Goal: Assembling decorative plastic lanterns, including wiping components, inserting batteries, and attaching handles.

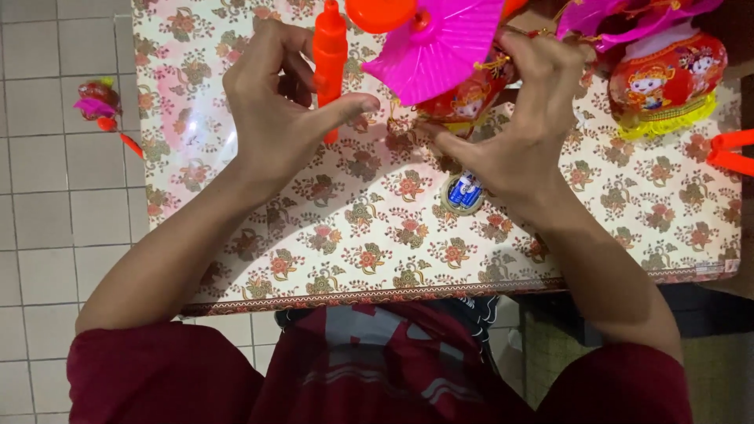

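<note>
Up top, at about twelve o'clock, both hands work over a table covered in a glossy floral-patterned cloth (353,235). The left hand (275,102) curls its fingers around a long orange plastic handle (330,55) standing upright, thumb stretched toward the right. The right hand (518,133) is closed over a small red paper lantern with a cartoon figure (463,102), under a bright pink pleated fan top (432,47). A round battery base (463,192) lies at six o'clock of that lantern. A second red lantern with yellow fringe (667,78) sits at two o'clock.
</note>
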